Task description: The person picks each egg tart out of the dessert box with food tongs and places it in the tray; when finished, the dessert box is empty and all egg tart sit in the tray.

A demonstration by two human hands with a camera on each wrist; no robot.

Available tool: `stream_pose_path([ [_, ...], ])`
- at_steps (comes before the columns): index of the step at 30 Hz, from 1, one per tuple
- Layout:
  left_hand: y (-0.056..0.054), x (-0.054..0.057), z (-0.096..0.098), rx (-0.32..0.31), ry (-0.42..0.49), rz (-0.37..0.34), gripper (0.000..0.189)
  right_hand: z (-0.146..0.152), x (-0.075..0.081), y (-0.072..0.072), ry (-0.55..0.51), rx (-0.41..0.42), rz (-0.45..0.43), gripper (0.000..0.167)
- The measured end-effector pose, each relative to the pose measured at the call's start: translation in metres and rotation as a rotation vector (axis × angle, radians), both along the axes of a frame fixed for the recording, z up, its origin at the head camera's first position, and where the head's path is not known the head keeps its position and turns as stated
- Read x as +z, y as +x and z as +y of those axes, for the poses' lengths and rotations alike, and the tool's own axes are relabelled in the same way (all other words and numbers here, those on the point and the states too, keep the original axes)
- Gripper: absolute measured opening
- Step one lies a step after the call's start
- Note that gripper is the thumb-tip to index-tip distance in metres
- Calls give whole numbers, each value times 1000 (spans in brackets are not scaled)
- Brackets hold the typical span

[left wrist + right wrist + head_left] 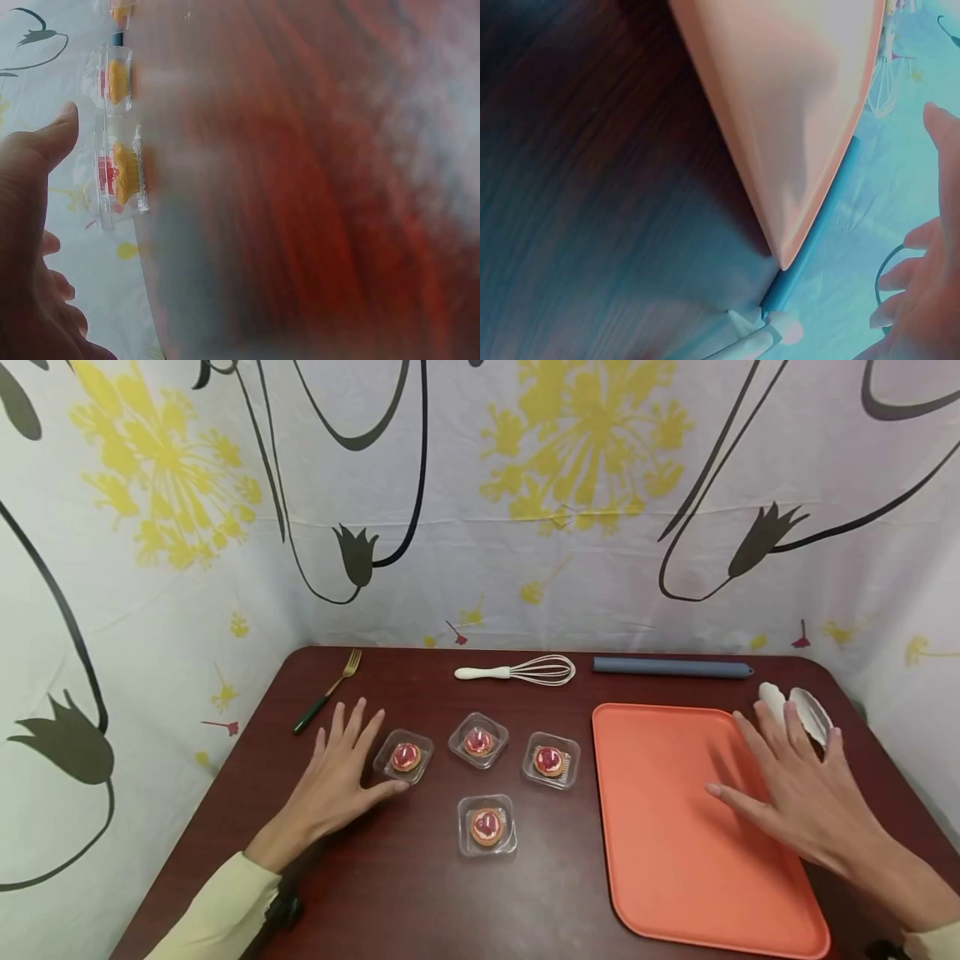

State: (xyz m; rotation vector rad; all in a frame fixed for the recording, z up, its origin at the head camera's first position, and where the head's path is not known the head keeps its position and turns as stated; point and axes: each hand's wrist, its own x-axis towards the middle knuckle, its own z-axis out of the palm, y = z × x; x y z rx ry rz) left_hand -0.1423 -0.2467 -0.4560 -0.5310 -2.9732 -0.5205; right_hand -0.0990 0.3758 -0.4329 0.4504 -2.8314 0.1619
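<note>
My left hand [333, 789] is held over the table's left side with fingers spread. Its thumb is nearest a clear plastic box [382, 764] holding a small red-topped tart [406, 757]; the left wrist view shows a gap between them. More such boxed tarts are grouped to its right: a back tart [478, 742], a right-hand tart [549, 762] and a front tart [487, 827]. My right hand [813, 793], fingers spread and holding nothing, hovers over the right edge of an orange tray [660, 827]. Beyond its fingertips lies a white utensil [810, 714], partly hidden, its kind unclear.
A green-handled fork [326, 693] lies at the back left of the dark wooden table [375, 893]. Along the back edge are a white whisk [517, 672] and a blue-grey rod [671, 667]. Patterned cloth [465, 485] surrounds the table's back and sides.
</note>
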Motion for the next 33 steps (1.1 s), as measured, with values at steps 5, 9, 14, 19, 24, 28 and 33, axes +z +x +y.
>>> stream_pose_path([
  [5, 3, 0, 1, -11, 82, -6, 118, -5, 3, 0, -26, 47, 42, 107],
  [9, 4, 0, 1, -7, 141, -34, 117, -10, 5, 0, -61, 82, 69, 106],
  [14, 6, 1, 3, 6, 212, -84, 116, -20, 9, 0, -117, 106, 61, 103],
  [19, 9, 0, 5, 11, 261, -107, 115, -31, 12, -3, -123, 140, 82, 99],
  [24, 9, -3, 5, -2, 310, -104, 114, -40, 12, -8, -125, 200, 128, 92],
  [28, 11, -7, 4, -20, 369, -100, 113, -49, 12, -10, -146, 230, 130, 88],
  [33, 13, -11, 3, -28, 410, -93, 110, -61, 12, -10, -165, 261, 135, 83],
])
